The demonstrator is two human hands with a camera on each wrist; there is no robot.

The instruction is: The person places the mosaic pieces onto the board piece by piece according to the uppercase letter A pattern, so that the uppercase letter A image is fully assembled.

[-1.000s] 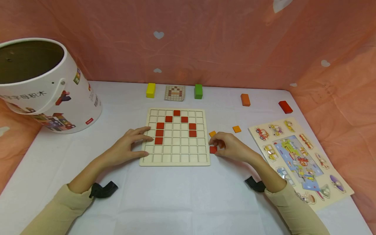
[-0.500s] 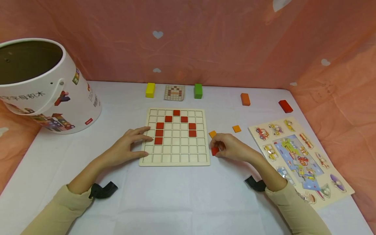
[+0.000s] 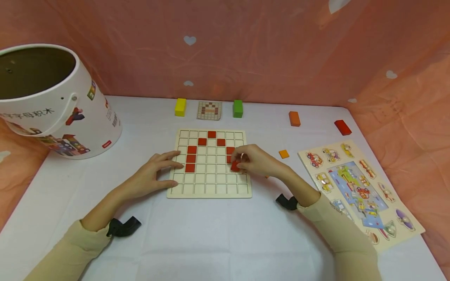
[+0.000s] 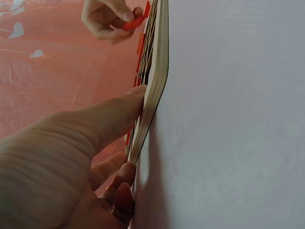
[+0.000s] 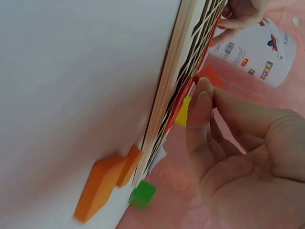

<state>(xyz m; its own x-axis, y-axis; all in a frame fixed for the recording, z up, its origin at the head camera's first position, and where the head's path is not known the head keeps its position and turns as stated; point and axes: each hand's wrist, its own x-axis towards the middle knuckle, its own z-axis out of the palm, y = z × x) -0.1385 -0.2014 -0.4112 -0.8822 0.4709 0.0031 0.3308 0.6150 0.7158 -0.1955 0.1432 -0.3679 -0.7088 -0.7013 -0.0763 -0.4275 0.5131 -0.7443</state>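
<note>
Releasing the red tile (image 3: pixel 234 166) at a tilt could have left it across a cell border or nudged the neighbouring placed tiles (image 3: pixel 230 150); insufficient bracing by the left hand (image 3: pixel 153 174) could have let the grid board (image 3: pixel 211 189) slide. The right hand (image 3: pixel 258 160) was over the board's right side, its grip clamped on the tile between thumb and finger; tile-to-board contact could not be confirmed. The left grip stood apart, digits spread along the left edge.
</note>
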